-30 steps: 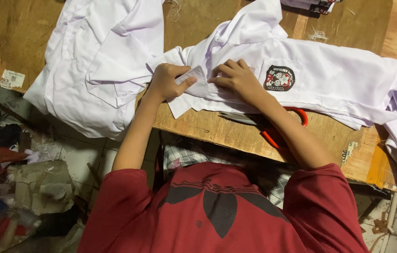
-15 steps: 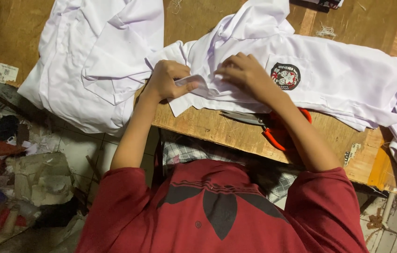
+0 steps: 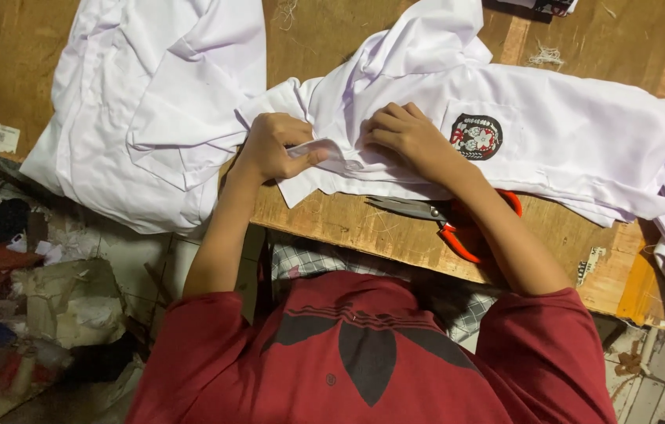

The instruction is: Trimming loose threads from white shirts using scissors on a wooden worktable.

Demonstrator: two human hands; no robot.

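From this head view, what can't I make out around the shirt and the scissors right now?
- Scissors: the handles are mostly hidden under the right forearm.
- Left hand: its fingertips are curled into a fold of the shirt, so what they pinch is unclear.
- Right hand: whatever lies under its palm is covered.
- Badge: its design is too small to read.
- Second shirt: cut off by the top edge.

Both forearms reach up from the lower centre of the frame. The left hand (image 3: 276, 148) is curled in a closed pinching grip; the right hand (image 3: 404, 135) lies palm-down, fingers bent.
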